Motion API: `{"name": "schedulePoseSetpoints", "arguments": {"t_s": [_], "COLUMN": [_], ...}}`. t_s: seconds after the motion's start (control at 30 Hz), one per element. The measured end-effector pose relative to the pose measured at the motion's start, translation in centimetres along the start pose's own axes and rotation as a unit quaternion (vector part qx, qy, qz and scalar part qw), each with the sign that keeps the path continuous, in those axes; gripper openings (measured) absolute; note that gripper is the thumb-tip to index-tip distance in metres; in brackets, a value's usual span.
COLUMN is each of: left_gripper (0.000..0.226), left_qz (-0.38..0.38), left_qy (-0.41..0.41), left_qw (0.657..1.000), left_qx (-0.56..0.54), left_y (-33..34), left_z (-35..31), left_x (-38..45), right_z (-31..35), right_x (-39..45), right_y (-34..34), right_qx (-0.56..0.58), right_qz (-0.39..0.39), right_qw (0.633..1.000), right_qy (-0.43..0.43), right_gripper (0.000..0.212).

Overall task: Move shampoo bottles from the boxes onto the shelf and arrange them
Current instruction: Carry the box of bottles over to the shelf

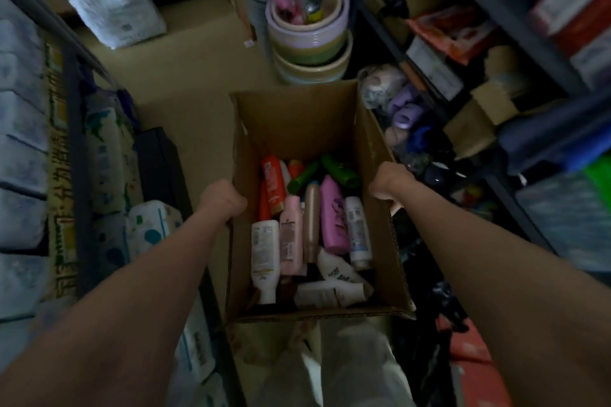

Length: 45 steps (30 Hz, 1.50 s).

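— How far along are we?

— Barely begun, I'd judge. The box (299,116) is loaded with bottles (299,231) lying in a jumble (orange, green, pink, white, one tan), and none of them is in a hand. The left hand (222,198) is curled over the box's left wall and the right hand (388,183) grips the right wall, so the box itself is what's being held.

— And the shelf?

— A dark shelf (515,26) runs along the right, already crowded with packets, cardboard and purple items. I can't make out any shampoo placed there. So everything is left: take the bottles out, stand them up, line them up.

— What's the room like?

— A dim, narrow storeroom aisle. Tan floor (185,76) ahead, a stack of pastel tubs (307,43) beyond the box, wrapped packs (109,149) racked on the left. Little spare footing beside the box.
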State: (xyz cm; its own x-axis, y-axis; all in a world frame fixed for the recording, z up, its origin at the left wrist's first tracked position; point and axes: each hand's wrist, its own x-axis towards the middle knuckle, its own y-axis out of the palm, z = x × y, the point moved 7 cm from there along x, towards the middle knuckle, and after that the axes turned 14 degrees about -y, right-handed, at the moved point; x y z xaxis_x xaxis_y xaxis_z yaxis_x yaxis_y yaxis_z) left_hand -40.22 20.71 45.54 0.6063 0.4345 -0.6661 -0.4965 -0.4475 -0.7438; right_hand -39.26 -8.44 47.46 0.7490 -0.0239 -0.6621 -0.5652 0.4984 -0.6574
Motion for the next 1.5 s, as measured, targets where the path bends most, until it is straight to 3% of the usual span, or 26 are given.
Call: {"name": "schedulePoseSetpoints", "arguments": {"t_s": [0.37, 0.7, 1.07, 1.33, 1.5], "left_gripper": [0.025, 0.021, 0.008, 0.029, 0.025], "left_qz": [0.048, 0.01, 0.073, 0.058, 0.04], "left_qy": [0.069, 0.107, 0.112, 0.176, 0.196], "left_qw": [0.996, 0.992, 0.991, 0.982, 0.978], "left_qx": [0.037, 0.062, -0.018, 0.046, 0.065], "left_y": [11.9, 22.9, 36.3, 44.3, 49.3], "left_z": [2.8, 2.7, 4.6, 4.1, 3.5], "left_x": [-18.2, -34.9, -50.4, -61.8, -69.4], "right_z": [-17.1, -34.4, -48.2, -59.3, -66.6], "right_x": [-20.1, -34.3, -48.8, -60.3, -66.6], "right_y": [6.2, 9.8, 10.2, 14.3, 16.5], "right_qx": [0.058, 0.093, 0.034, 0.063, 0.123], "right_qz": [-0.002, -0.03, -0.058, -0.076, -0.06], "right_qw": [0.993, 0.991, 0.992, 0.981, 0.977], "right_qy": [0.106, 0.093, 0.111, 0.167, 0.165], "right_gripper": [0.032, 0.038, 0.04, 0.03, 0.031]}}
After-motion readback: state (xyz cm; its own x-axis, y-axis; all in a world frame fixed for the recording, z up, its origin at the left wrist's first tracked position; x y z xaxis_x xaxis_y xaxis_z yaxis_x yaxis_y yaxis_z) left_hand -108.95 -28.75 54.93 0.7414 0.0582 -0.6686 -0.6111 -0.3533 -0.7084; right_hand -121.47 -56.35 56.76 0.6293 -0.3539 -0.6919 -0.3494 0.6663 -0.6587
